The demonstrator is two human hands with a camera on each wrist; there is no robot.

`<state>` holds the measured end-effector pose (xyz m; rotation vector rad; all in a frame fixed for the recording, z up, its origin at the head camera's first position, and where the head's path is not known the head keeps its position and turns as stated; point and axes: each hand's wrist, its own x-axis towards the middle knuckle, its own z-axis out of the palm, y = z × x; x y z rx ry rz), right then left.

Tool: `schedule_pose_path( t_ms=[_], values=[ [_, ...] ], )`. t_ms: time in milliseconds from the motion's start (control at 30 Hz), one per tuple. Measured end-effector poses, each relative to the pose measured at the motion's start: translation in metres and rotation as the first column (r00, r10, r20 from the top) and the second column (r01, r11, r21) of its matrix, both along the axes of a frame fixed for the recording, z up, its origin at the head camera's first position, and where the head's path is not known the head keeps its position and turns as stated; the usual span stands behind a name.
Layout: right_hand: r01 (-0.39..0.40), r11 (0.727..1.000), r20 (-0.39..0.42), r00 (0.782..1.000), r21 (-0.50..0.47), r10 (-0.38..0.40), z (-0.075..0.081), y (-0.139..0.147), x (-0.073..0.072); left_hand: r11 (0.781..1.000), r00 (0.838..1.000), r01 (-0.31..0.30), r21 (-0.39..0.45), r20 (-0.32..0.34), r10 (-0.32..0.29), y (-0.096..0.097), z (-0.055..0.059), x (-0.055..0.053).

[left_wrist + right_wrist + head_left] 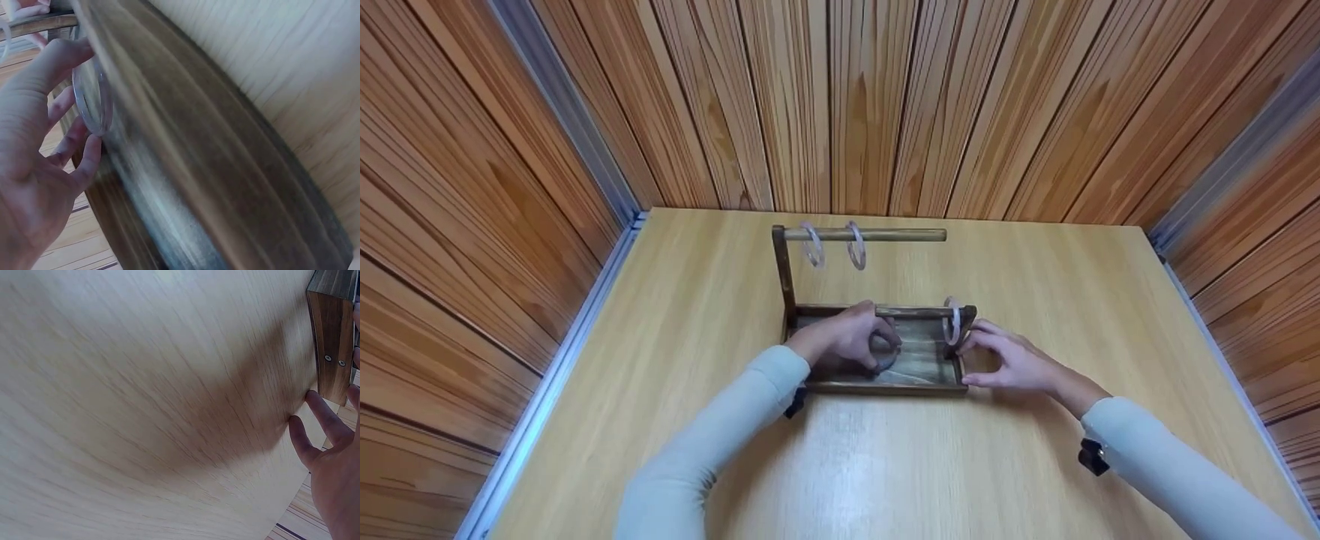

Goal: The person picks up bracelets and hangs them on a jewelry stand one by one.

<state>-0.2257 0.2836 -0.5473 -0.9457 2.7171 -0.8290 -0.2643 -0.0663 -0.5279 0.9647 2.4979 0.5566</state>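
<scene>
A dark wooden stand (885,389) with a shallow tray base and two horizontal bars sits on the table. My left hand (851,337) reaches into the tray and pinches a clear ring-shaped bangle (106,107) between thumb and fingers, as the left wrist view shows. Two pale bangles (856,247) hang on the upper bar (907,235). Another bangle (952,322) hangs at the right end of the lower bar (911,312). My right hand (1012,362) touches the stand's right end with spread fingertips; in the right wrist view its fingers are fairly straight near the screwed end panel (333,343).
The stand's upright post (783,270) rises at the left, and the upper bar's right end is free. Wood-plank walls (862,105) enclose the light wooden table (1072,285) at the back and sides. A metal rail (559,367) runs along the left edge.
</scene>
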Motion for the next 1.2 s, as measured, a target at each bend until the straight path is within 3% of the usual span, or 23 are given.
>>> schedule_pose_path(
  t_ms=[133,267,500,667,1000,1200],
  values=[
    [-0.001,1.000,-0.005,1.000,0.005,0.001,0.000,0.001,0.000,0.999,0.998,-0.048,0.023,0.034,0.047,-0.003,0.005,0.000],
    [0.000,1.000,-0.004,1.000,0.007,0.000,-0.001,0.001,-0.002,0.997,0.998,-0.058,0.052,0.025,0.057,-0.009,0.007,-0.001],
    [-0.005,1.000,0.006,1.000,0.002,0.005,0.000,0.001,-0.001,0.991,0.997,-0.016,0.134,-0.078,0.026,-0.021,0.005,-0.003],
    [-0.011,1.000,-0.010,1.000,-0.005,0.011,-0.002,-0.001,-0.001,0.983,0.994,-0.012,0.182,-0.100,0.031,-0.029,0.007,-0.002],
    [0.005,1.000,0.018,1.000,-0.006,-0.004,-0.003,0.001,0.000,0.978,0.997,-0.039,0.206,-0.059,0.052,-0.049,0.013,0.001],
    [0.006,1.000,0.014,1.000,-0.007,-0.006,-0.002,0.003,0.000,0.966,0.995,-0.049,0.254,-0.067,0.068,-0.051,0.014,0.002]
  ],
)
